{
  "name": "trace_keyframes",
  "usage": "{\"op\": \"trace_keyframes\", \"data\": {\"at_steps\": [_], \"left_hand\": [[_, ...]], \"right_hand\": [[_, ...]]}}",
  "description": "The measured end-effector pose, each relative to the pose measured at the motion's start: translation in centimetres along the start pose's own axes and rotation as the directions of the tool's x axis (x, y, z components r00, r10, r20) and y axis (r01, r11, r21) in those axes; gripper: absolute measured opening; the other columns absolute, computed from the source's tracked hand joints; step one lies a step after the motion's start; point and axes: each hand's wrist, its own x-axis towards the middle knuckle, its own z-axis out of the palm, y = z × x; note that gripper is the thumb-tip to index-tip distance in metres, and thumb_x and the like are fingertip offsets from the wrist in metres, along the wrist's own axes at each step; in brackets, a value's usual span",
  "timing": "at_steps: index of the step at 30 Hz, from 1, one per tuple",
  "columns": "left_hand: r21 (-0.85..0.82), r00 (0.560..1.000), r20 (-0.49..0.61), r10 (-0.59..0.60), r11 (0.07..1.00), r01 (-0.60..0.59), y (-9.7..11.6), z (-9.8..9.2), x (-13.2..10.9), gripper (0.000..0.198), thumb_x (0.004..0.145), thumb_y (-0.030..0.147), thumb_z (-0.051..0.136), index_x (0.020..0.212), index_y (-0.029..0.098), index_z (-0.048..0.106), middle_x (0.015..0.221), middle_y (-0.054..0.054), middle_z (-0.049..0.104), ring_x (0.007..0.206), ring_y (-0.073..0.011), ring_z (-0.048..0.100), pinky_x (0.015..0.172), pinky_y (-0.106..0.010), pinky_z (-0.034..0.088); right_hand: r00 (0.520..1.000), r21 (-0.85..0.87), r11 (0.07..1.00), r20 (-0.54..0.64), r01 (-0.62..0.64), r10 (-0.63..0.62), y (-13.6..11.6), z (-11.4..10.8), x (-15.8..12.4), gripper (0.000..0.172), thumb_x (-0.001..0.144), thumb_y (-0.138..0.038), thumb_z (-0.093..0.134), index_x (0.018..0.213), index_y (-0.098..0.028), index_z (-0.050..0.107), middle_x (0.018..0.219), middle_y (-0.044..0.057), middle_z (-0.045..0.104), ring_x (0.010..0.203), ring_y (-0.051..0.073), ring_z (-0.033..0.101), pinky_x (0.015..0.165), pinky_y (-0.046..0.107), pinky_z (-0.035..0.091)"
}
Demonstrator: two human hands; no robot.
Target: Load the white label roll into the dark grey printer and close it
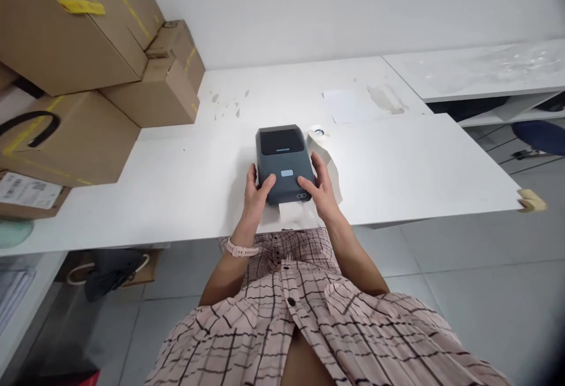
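Observation:
A dark grey label printer (285,165) is at the front of the white table, with a white paper strip (290,212) sticking out at its near end. My left hand (257,193) holds its left side, thumb on the top face and fingers along the edge. On the opposite side my right hand (321,189) grips it the same way. Beside and partly behind the printer lies a curled beige paper strip (332,168). A small white roll with a blue core (318,132) sits near the printer's far right corner.
Cardboard boxes (106,127) are stacked on the table's left end. A white sheet (339,105) and peeled patches mark the table (419,168) further back. The right corner has a beige guard (531,200). A dark blue stool (542,136) stands beyond; a dark bag (108,274) is below left.

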Motion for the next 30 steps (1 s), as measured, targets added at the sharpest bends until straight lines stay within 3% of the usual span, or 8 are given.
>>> {"op": "trace_keyframes", "data": {"at_steps": [5, 13, 17, 19, 21, 24, 27, 30], "left_hand": [[0.020, 0.996, 0.091, 0.003, 1.000, -0.005, -0.9, -0.5, 0.3, 0.081, 0.086, 0.055, 0.075, 0.156, 0.028, 0.044, 0.161, -0.012, 0.052, 0.148, -0.0356, 0.050, 0.116, -0.048, 0.051], [0.060, 0.987, 0.111, 0.116, 0.991, -0.124, -1.0, -0.9, 0.8, 0.074, 0.082, 0.059, 0.077, 0.144, 0.024, 0.056, 0.148, -0.013, 0.062, 0.136, -0.0332, 0.059, 0.107, -0.043, 0.055], [0.193, 0.960, -0.170, 0.223, 0.963, -0.190, -2.5, -1.0, -3.4, 0.052, 0.090, 0.060, 0.066, 0.131, 0.027, 0.062, 0.132, -0.011, 0.068, 0.117, -0.0240, 0.066, 0.093, -0.035, 0.056], [0.180, 0.933, -0.311, 0.180, 0.975, -0.129, -3.8, -0.8, -5.8, 0.036, 0.092, 0.061, 0.062, 0.093, 0.025, 0.068, 0.084, -0.003, 0.068, 0.073, -0.0159, 0.063, 0.067, -0.030, 0.052], [0.113, 0.995, -0.094, -0.015, 0.993, 0.025, -4.6, -0.4, -7.3, 0.046, 0.089, 0.065, 0.063, 0.069, 0.023, 0.062, 0.061, 0.001, 0.057, 0.051, -0.0119, 0.048, 0.052, -0.029, 0.042], [0.046, 0.951, 0.180, -0.249, 0.968, 0.245, -4.3, 0.5, -7.3, 0.050, 0.079, 0.069, 0.070, 0.066, 0.022, 0.062, 0.058, 0.001, 0.057, 0.043, -0.0093, 0.041, 0.044, -0.028, 0.030], [0.043, 0.945, 0.185, -0.270, 0.963, 0.267, -3.3, 1.0, -6.2, 0.051, 0.070, 0.068, 0.079, 0.065, 0.021, 0.060, 0.054, 0.004, 0.051, 0.043, -0.0072, 0.035, 0.044, -0.026, 0.024], [0.149, 0.977, 0.170, -0.133, 0.983, 0.108, -3.1, 0.8, -5.8, 0.053, 0.073, 0.066, 0.077, 0.057, 0.021, 0.053, 0.050, 0.006, 0.044, 0.047, -0.0081, 0.035, 0.049, -0.025, 0.028]], "right_hand": [[0.977, 0.359, 0.914, -0.028, -0.189, 0.213, 1.2, 0.9, 0.1, 0.092, 0.094, -0.062, 0.054, 0.168, -0.032, 0.010, 0.172, 0.009, 0.032, 0.155, 0.031, 0.040, 0.123, 0.052, 0.045], [0.985, 0.211, 0.969, -0.083, -0.129, 0.150, 1.1, 1.2, -0.2, 0.084, 0.099, -0.056, 0.043, 0.168, -0.029, 0.004, 0.169, 0.015, 0.036, 0.152, 0.032, 0.043, 0.118, 0.053, 0.047], [0.987, 0.180, 0.977, -0.083, -0.117, 0.134, 1.2, 1.4, -0.2, 0.080, 0.103, -0.056, 0.039, 0.168, -0.028, 0.002, 0.170, 0.014, 0.034, 0.153, 0.031, 0.042, 0.118, 0.048, 0.047], [0.988, 0.157, 0.982, -0.090, -0.110, 0.125, 1.3, 1.5, -0.2, 0.079, 0.104, -0.056, 0.037, 0.168, -0.029, 0.002, 0.171, 0.013, 0.033, 0.154, 0.031, 0.040, 0.120, 0.047, 0.046], [0.987, 0.140, 0.984, -0.106, -0.105, 0.121, 1.5, 1.6, -0.2, 0.077, 0.104, -0.056, 0.035, 0.168, -0.029, 0.002, 0.171, 0.014, 0.032, 0.155, 0.031, 0.040, 0.121, 0.048, 0.045], [0.986, 0.148, 0.984, -0.122, -0.096, 0.115, 1.9, 1.8, -0.1, 0.077, 0.103, -0.059, 0.035, 0.168, -0.028, 0.007, 0.171, 0.014, 0.032, 0.156, 0.030, 0.039, 0.123, 0.047, 0.043], [0.986, 0.187, 0.979, -0.126, -0.084, 0.109, 1.9, 2.0, -0.1, 0.079, 0.101, -0.060, 0.039, 0.167, -0.025, 0.012, 0.171, 0.013, 0.033, 0.156, 0.031, 0.039, 0.124, 0.047, 0.042], [0.980, 0.129, 0.989, -0.179, -0.065, 0.088, 0.7, 1.6, -0.4, 0.078, 0.101, -0.055, 0.040, 0.167, -0.026, 0.012, 0.170, 0.013, 0.035, 0.155, 0.031, 0.040, 0.123, 0.052, 0.042]]}}
